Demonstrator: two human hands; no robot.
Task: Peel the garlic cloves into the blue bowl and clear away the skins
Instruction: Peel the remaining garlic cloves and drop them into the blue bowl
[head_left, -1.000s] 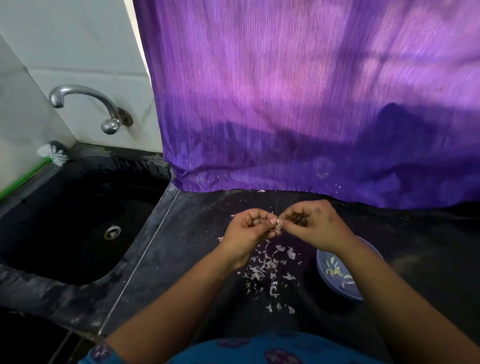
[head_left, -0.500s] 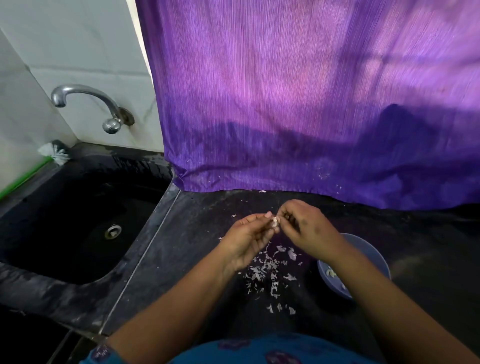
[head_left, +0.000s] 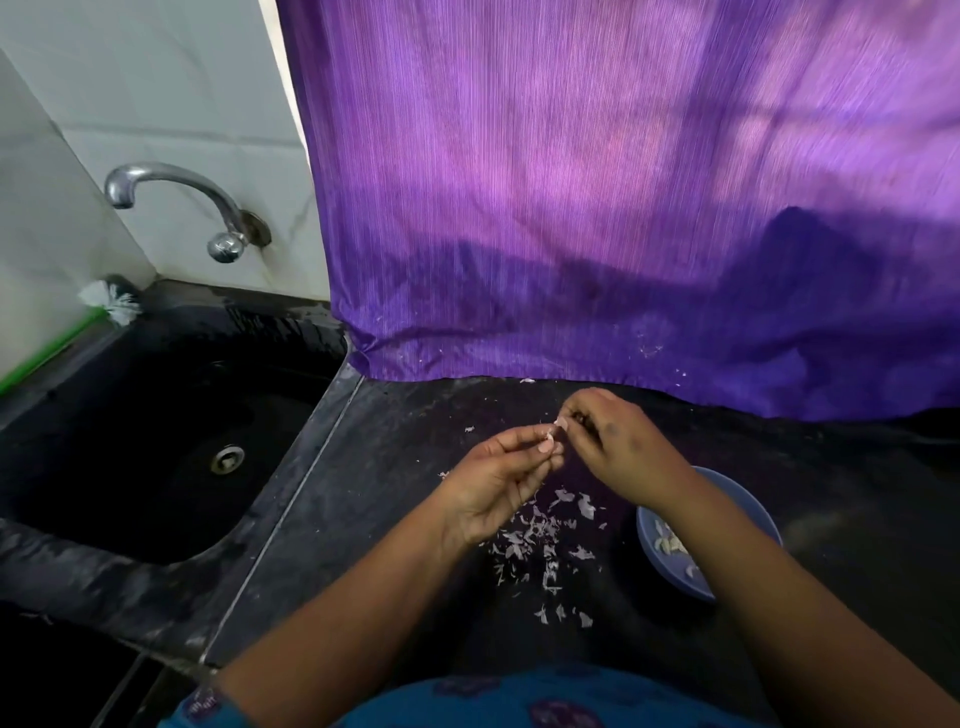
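Two hands peel a garlic clove over a dark tabletop.

The left hand pinches the garlic clove at its fingertips; the right hand pinches a flake of skin just beyond it. The blue bowl lies toward the person from that grip, under the right forearm, the nearer arm. Loose skins lie scattered beneath the grip.

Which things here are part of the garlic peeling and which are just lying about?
Part of the job: garlic clove pinched in left hand, right hand pulling skin, blue bowl, skins on counter.
Just lying about: sink, tap, brush, purple curtain.
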